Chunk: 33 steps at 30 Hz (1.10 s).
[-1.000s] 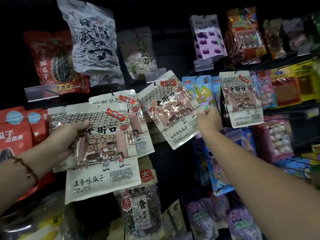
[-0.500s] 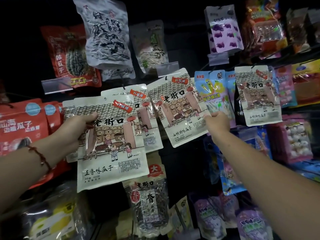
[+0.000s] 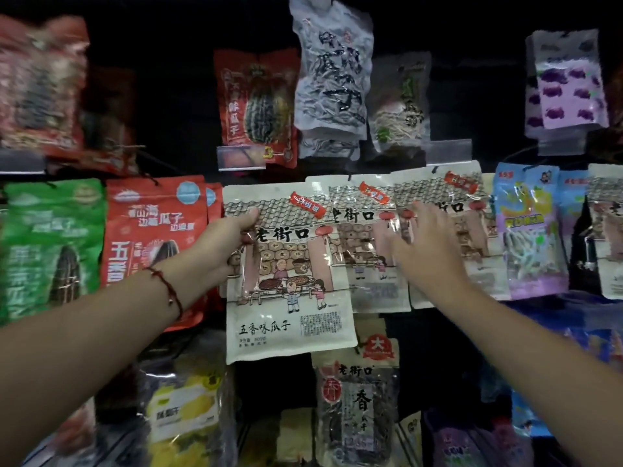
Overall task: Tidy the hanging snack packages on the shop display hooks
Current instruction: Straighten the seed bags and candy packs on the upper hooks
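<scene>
Three cream pouches printed with a tiled-roof shop drawing overlap across the middle row: the front cream pouch (image 3: pixel 290 274), a second cream pouch (image 3: pixel 367 244) behind it, a third cream pouch (image 3: pixel 451 210) further right. They leave no gap between them. Dark open space (image 3: pixel 448 365) lies below the right pair. A clear plastic price tag (image 3: pixel 448 151) juts out just above.

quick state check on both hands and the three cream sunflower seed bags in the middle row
left hand: grips the front cream bag at its left edge
right hand: fingers straight, laid on the right cream bag
front cream bag: held, roughly upright
middle cream bag: hanging, partly covered
right cream bag: hanging, slightly tilted
</scene>
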Each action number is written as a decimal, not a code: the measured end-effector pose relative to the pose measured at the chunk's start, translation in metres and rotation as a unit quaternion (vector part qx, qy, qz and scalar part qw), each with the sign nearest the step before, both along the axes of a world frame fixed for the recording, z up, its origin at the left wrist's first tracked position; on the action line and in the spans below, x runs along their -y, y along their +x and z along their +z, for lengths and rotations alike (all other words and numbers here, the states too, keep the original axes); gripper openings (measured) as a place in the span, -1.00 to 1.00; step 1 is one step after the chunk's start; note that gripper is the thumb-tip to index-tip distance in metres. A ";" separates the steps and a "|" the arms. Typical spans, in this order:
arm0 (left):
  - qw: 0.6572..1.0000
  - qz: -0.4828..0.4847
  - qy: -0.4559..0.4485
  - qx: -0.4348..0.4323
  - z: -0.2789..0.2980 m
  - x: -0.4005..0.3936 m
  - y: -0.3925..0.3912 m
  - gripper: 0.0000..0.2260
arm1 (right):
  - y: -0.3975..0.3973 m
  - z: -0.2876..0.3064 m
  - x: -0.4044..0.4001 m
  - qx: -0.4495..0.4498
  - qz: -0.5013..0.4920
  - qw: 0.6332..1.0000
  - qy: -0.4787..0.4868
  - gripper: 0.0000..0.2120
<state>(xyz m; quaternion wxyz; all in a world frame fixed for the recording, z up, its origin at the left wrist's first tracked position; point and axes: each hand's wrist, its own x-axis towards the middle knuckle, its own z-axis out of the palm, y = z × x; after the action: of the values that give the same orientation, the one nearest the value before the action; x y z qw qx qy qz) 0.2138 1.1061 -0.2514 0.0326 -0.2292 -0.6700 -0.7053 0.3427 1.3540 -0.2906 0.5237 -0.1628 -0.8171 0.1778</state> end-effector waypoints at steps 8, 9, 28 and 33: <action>1.000 -0.009 0.025 0.018 0.001 0.047 -0.027 -0.80 | -0.057 0.061 0.120 0.091 0.205 0.969 -0.101 -0.37; 1.000 -0.012 0.024 0.014 0.002 0.052 -0.032 -0.80 | -0.067 0.066 0.126 0.089 0.225 0.961 -0.134 -0.40; 0.997 -0.048 0.059 -0.025 0.059 0.041 -0.095 -0.77 | -0.144 0.106 0.129 -0.068 0.306 0.889 -0.333 -0.80; 0.992 -0.053 0.094 -0.071 0.057 0.036 -0.098 -0.81 | -0.151 0.108 0.121 -0.098 0.308 0.892 -0.315 -0.80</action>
<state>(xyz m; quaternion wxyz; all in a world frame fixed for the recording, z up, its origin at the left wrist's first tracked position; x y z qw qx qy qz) 0.1155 1.0697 -0.1939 0.0640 -0.3094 -0.5834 -0.7482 0.1921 1.2331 -0.1831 0.4416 -0.0410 -0.6718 0.5933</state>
